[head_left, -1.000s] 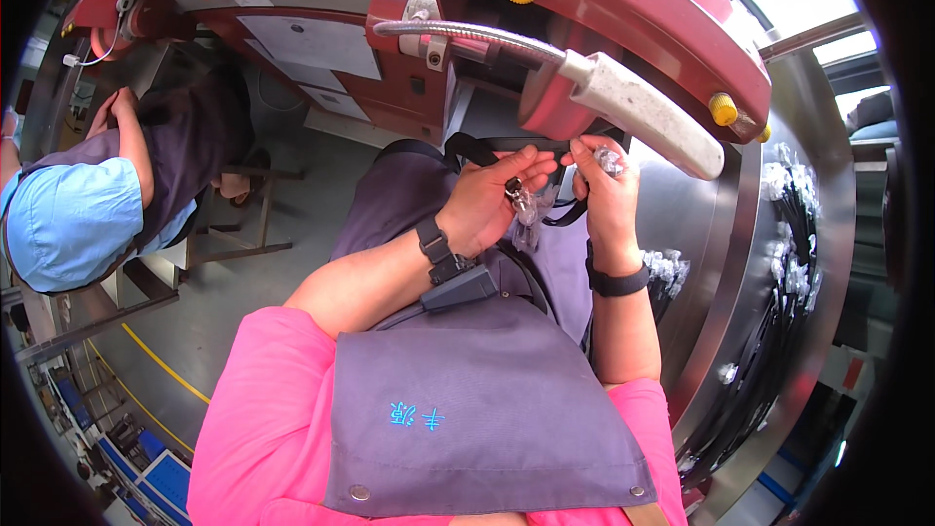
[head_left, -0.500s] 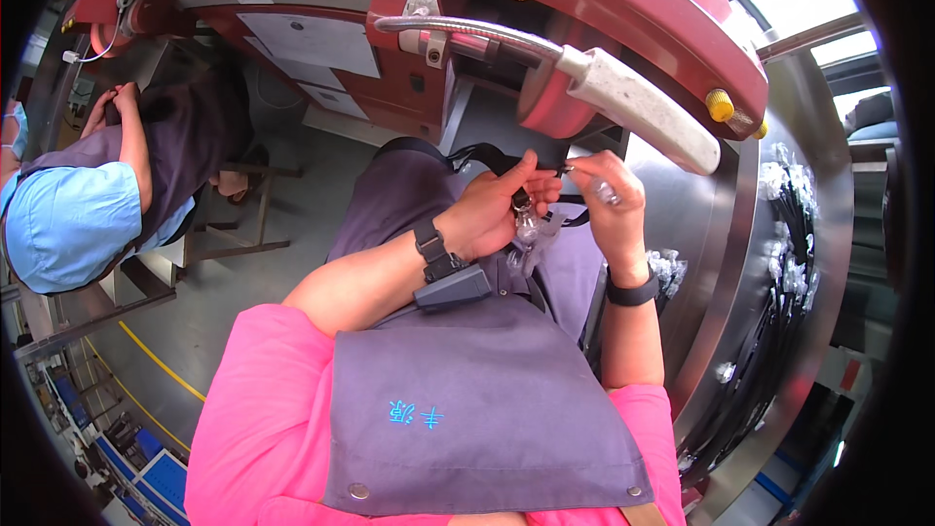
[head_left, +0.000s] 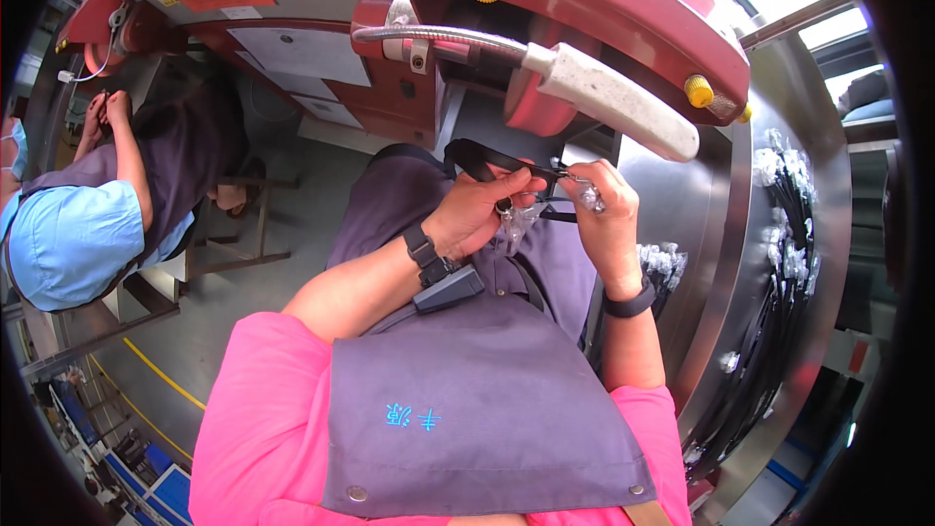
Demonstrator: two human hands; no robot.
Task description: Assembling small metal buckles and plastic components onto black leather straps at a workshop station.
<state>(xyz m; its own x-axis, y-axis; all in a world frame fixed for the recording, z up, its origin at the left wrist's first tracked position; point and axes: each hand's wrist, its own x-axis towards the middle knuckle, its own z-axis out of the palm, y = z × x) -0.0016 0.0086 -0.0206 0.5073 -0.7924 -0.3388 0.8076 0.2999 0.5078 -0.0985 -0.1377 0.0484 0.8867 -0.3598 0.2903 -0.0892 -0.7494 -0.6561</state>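
Observation:
A narrow black strap (head_left: 475, 158) is held over my lap, its flat band looping up past the fingertips of my left hand. My left hand (head_left: 469, 217) is closed round it, thumb on top. Below those fingers hangs a metal fitting wrapped in clear plastic (head_left: 519, 224). My right hand (head_left: 606, 219) pinches the strap near one end, fingertips close to the left thumb. Another bit of clear plastic wrapping (head_left: 589, 197) shows at the right fingers. Just beyond both hands is a reddish wheel (head_left: 538, 107) under the machine.
A red machine (head_left: 584, 0) with yellow knobs arches ahead, its pale handle (head_left: 623, 102) jutting over my right hand. Many black straps with plastic-wrapped ends (head_left: 779, 263) lie on the metal tray (head_left: 719, 263) at right. A co-worker in a blue shirt (head_left: 83, 239) sits at left.
More of the strap's flat band now stands up beyond my left fingers. Both hands have shifted slightly, keeping their hold. The whole view has moved a little.

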